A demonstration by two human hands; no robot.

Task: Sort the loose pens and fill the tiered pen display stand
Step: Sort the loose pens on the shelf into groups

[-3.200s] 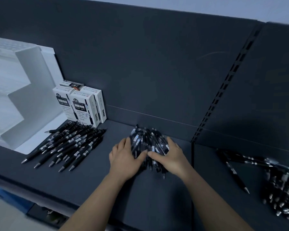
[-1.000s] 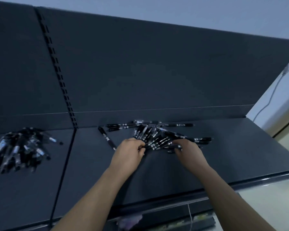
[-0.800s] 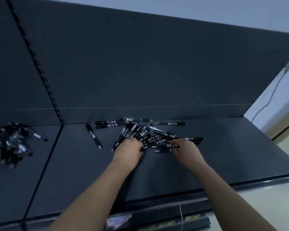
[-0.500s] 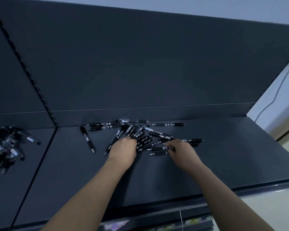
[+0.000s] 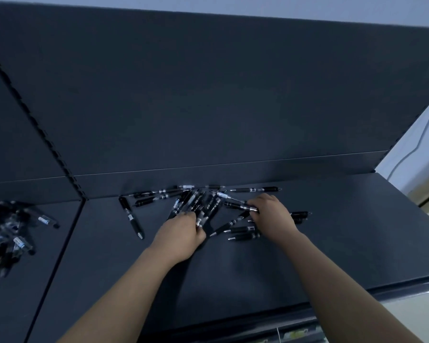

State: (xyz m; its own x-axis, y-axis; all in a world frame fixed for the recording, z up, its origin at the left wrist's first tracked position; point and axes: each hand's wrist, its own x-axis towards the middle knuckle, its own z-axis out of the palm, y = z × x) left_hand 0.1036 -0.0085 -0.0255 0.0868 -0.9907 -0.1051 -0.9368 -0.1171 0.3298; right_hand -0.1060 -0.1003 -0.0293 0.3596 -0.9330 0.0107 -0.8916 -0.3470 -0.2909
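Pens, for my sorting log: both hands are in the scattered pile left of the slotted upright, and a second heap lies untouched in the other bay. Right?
Wrong side. In the head view the left hand and right hand are in the scattered pile right of the slotted upright; the second heap lies untouched in the other bay.

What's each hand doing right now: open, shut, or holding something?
Left hand: grips a bunch of black pens.
Right hand: fingertips on a black pen; grip cannot be told.

Dim bluish light, soft blur, wide-angle bending at edges
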